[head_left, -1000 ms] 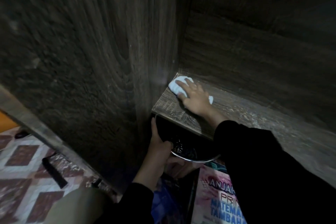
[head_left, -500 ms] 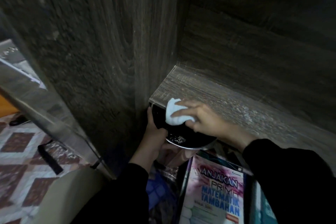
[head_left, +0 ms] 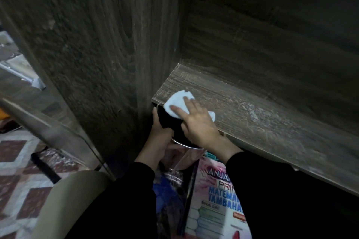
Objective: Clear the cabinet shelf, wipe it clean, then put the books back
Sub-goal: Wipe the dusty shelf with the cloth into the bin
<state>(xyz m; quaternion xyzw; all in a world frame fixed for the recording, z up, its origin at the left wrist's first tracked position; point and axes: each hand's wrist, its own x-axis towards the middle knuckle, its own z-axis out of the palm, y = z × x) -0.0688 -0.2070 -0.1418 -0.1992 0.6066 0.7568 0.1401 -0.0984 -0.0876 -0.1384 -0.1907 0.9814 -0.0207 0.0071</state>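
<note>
Directly below the head camera, the right hand (head_left: pixel 196 124) lies flat on a white cloth (head_left: pixel 177 105), fingers straight and spread, pressing it onto the front left corner of the wooden shelf (head_left: pixel 272 122). The cloth overhangs the shelf's front edge a little, near the cabinet side panel (head_left: pixel 116 44). To the right of the hand, pale dusty streaks mark the shelf board. Just under that corner, the left hand (head_left: pixel 161 137) grips a dark round container (head_left: pixel 175 134) with a shiny rim, thumb raised along its side; what it holds cannot be made out. The two hands are close together, the right above the left. Both arms wear black sleeves (head_left: pixel 272 190). Beneath the shelf, a pink-covered book (head_left: pixel 211 200) stands upright with blue lettering. At the left lies a patterned floor (head_left: pixel 15 170).
</note>
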